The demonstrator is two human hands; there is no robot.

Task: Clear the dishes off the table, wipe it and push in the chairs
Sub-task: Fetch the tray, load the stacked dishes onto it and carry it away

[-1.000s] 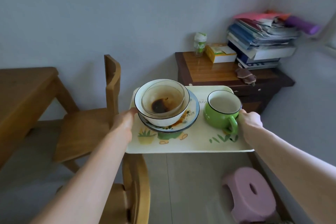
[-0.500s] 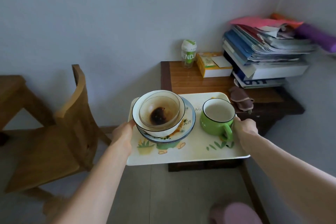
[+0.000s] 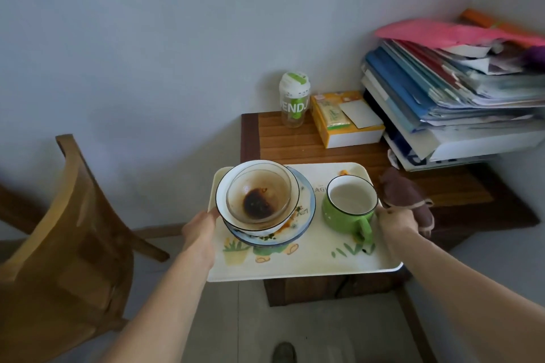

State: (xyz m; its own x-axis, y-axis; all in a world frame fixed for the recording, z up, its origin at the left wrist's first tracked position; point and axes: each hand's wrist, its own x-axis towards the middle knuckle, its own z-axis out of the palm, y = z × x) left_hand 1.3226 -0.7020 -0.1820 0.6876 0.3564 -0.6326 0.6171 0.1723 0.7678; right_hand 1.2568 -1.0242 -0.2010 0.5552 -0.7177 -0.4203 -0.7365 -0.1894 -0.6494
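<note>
Dishes stacked on a cream tray (image 3: 306, 264), held out level in front of the body, over the near edge of a dark wooden side table (image 3: 295, 144) in the room's corner. Left hand (image 3: 200, 228) gripping the tray's left edge, fingers curled under and out of sight beneath the rim. Right hand (image 3: 396, 219) gripping the right edge the same way, just beside the mug handle.

Writing: "ENDJ" in white letters on a clear bottle (image 3: 294, 100) with a white-and-green cap, standing upright at the table's back edge; first letter cut off by the curve. Faint grey letters "AG" on the tray between plate and mug, rest hidden. Cartoon cactus and grass prints on the tray's near half. Yellow box (image 3: 345, 119) beside the bottle, print too small to read.

Containers: clear glass bowl (image 3: 259, 193) nested in a white bowl (image 3: 228, 186) with a dark rim, both sitting on a blue-rimmed plate (image 3: 303, 215) on the tray's left half. Dark brown residue pooled at the glass bowl's bottom, brown smears up its sides. Orange sauce streaks and green flecks on the plate. Green mug (image 3: 346, 209) with a white interior upright on the tray's right half, handle toward the viewer, pale film inside.

Elsewhere: tall stack of folders and papers (image 3: 448, 91) on the table's right, brown cloth item (image 3: 410, 194) beside the tray, wooden chair (image 3: 67, 233) at left.
</note>
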